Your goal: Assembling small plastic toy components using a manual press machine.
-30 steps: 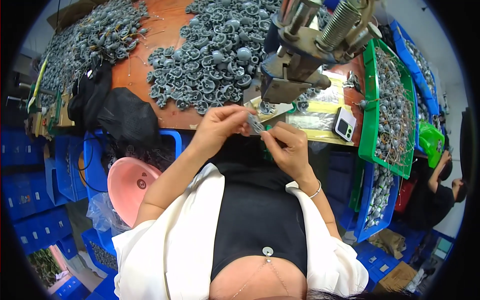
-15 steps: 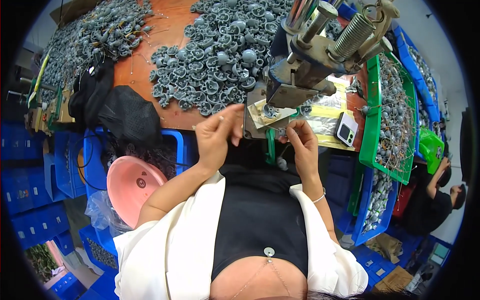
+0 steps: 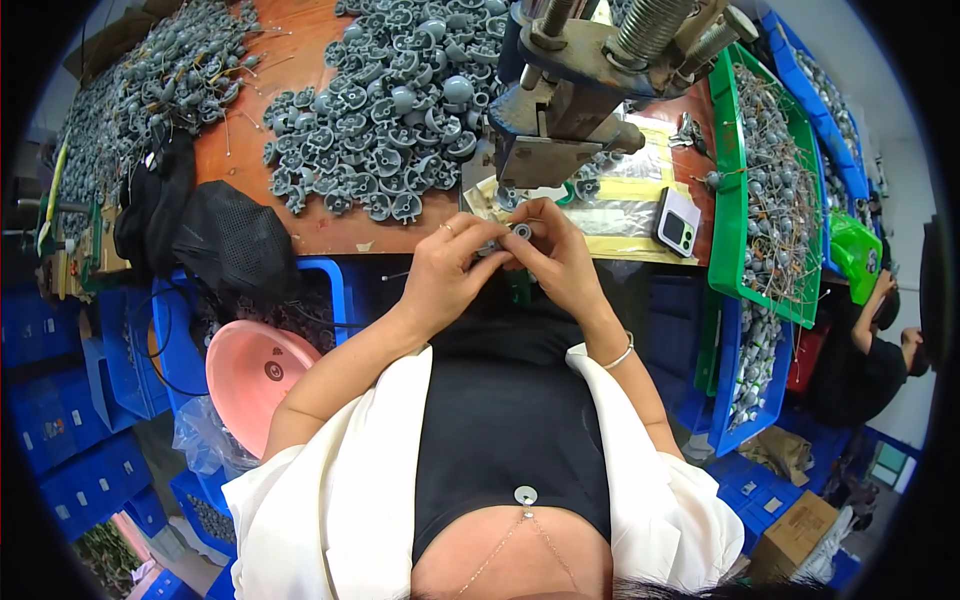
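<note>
My left hand (image 3: 447, 268) and my right hand (image 3: 563, 262) meet at the table's front edge, just in front of the metal press (image 3: 565, 150). Between them, in pinched fingertips, is a small grey plastic part (image 3: 522, 231) with a round, ring-like end. The fingers cover most of it. Behind my fingertips lies a pale plate (image 3: 487, 196) at the foot of the press, partly hidden. A large heap of grey dome-shaped plastic shells (image 3: 390, 130) spreads over the orange tabletop beyond my left hand.
A white phone (image 3: 678, 224) lies right of the press. Beyond it stands a green tray (image 3: 728, 180) of wired grey parts. At left are a black mesh bag (image 3: 235, 240), a pink basin (image 3: 250, 375) and blue crates (image 3: 340, 285). Another person (image 3: 845, 370) is at far right.
My left hand, formerly apart at the left of the press, has come over to my right hand. Both now pinch the small grey part. The view has shifted slightly.
</note>
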A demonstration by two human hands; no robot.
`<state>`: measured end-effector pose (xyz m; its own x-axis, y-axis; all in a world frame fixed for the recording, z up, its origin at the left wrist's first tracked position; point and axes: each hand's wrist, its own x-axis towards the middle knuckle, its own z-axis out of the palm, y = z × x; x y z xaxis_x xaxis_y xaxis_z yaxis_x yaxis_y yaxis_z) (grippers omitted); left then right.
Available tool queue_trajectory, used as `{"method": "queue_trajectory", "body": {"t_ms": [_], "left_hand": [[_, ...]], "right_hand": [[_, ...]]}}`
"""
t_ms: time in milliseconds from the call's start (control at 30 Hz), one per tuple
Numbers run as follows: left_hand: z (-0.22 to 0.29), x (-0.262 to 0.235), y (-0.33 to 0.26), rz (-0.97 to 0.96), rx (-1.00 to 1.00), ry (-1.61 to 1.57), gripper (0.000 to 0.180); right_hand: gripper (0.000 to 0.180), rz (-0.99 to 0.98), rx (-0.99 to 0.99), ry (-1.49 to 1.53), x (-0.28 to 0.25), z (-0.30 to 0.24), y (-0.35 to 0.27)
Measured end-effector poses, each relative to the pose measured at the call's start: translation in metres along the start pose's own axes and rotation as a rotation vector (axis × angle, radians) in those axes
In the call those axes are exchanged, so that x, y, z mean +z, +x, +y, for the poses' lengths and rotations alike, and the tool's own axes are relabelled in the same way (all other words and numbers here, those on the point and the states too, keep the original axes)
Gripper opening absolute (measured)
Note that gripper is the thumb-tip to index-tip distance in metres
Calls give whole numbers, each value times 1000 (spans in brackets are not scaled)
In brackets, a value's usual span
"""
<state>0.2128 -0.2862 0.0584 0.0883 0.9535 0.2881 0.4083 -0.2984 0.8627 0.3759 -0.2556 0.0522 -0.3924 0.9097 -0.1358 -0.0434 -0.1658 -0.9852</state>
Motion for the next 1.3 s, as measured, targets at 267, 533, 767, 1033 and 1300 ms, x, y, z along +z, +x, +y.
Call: {"method": "queue_trajectory", "body": {"t_ms": [267, 533, 767, 1033, 1300], "left_hand": [[-28, 5, 27, 102, -49, 13, 17], [-33, 0, 38, -27, 17, 106, 17], [-22, 9, 35, 21, 55, 306, 13], [-19, 16, 29, 103, 27, 347, 12], [-22, 12, 24, 112, 0, 363, 10]], "right_hand": [[9, 414, -440, -812, 3, 17, 16], [9, 412, -379, -1025, 5, 10, 12], [9, 397, -270, -612, -36, -14, 22], [19, 237, -399, -118, -63, -148, 114], [14, 530, -1018, -848, -8, -134, -33]]}}
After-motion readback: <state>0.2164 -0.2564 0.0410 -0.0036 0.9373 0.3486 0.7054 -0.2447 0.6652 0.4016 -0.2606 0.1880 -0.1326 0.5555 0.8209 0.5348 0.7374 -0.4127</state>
